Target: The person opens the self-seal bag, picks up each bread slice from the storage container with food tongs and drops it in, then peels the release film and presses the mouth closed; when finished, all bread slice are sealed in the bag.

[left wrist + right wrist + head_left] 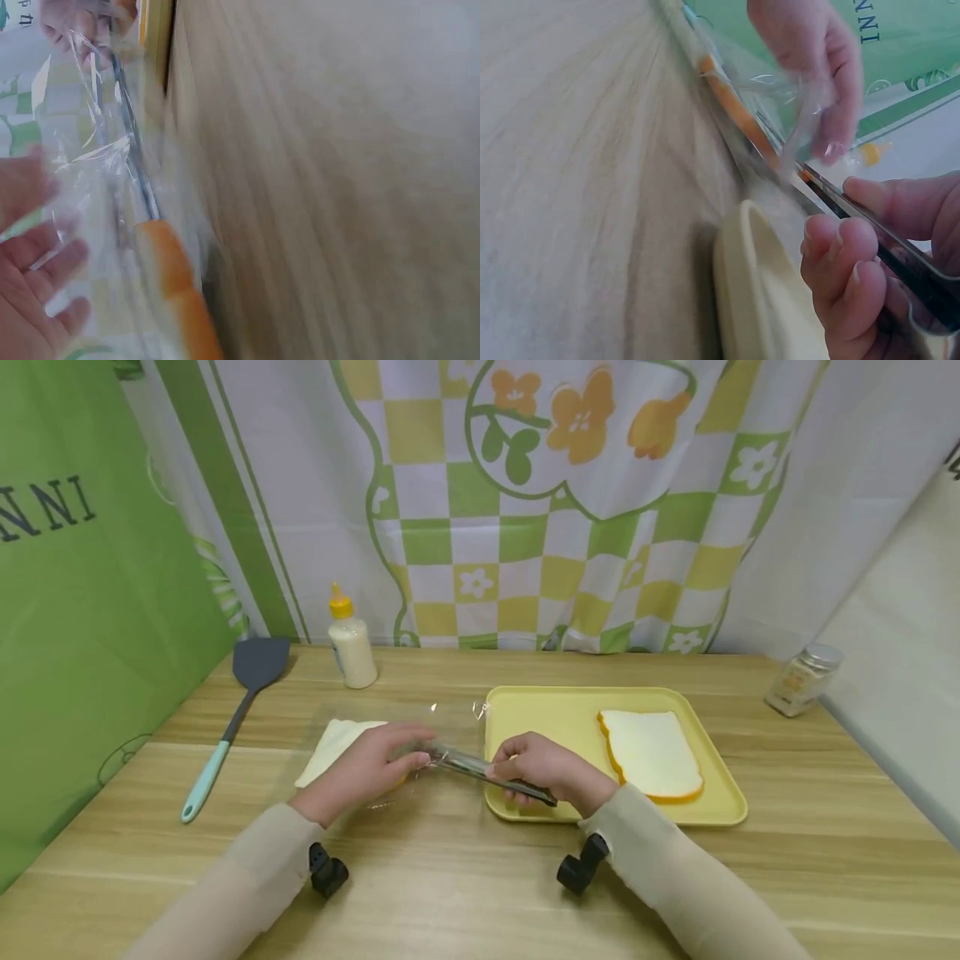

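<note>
My right hand (536, 768) grips a pair of metal tongs (480, 766) over the left edge of the yellow tray. Ahead of it, the tongs' arms (131, 135) run into the mouth of a clear plastic bag (97, 150), towards a bread slice (176, 289) with an orange-brown crust. That slice (333, 745) lies left of the tray, partly covered by my left hand (371, 768). In the left wrist view, blurred, the left fingers are spread loosely beside the bag film. Whether the tong tips touch the bread cannot be made out.
Another bread slice (651, 753) lies on the yellow tray (540, 710). A squeeze bottle (352, 647) with a yellow cap stands at the back left, near a spatula (238, 718). At the back right is a small glass jar (804, 680). Patterned cloth hangs behind the wooden table.
</note>
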`<state>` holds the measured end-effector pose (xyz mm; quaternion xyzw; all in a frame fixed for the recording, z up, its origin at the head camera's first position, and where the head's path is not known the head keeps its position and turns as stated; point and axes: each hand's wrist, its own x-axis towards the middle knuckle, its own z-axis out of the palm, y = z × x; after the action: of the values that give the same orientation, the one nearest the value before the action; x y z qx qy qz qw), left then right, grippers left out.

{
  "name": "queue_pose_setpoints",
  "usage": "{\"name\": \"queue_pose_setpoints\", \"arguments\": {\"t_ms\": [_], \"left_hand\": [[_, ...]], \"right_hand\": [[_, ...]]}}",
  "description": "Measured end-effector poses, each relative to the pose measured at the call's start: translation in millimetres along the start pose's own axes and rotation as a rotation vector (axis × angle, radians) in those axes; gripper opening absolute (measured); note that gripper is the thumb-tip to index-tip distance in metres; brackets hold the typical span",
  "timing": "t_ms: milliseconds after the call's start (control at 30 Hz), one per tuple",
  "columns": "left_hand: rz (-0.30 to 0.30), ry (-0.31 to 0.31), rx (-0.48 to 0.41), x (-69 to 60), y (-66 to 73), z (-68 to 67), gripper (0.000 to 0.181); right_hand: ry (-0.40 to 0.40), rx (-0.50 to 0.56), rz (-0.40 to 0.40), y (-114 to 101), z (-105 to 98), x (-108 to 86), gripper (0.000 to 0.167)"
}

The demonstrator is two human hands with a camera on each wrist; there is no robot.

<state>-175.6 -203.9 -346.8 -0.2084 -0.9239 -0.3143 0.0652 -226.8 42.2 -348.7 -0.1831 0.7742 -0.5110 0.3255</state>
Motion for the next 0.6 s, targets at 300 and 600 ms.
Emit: {"name": "queue_pose_setpoints", "arguments": {"t_ms": [300, 600], "left_hand": [[0.007, -0.015, 0.090, 10.6, -3.0, 8.4, 0.015], [-0.012, 0.037, -0.100, 6.7, -2.7, 4.1, 0.013]], "right_hand": [[0.002, -0.031, -0.010, -2.5, -0.2, -1.0, 0.014], [0.031, -0.072, 0.005, 0.9, -6.5, 2.6, 0.014]]}}
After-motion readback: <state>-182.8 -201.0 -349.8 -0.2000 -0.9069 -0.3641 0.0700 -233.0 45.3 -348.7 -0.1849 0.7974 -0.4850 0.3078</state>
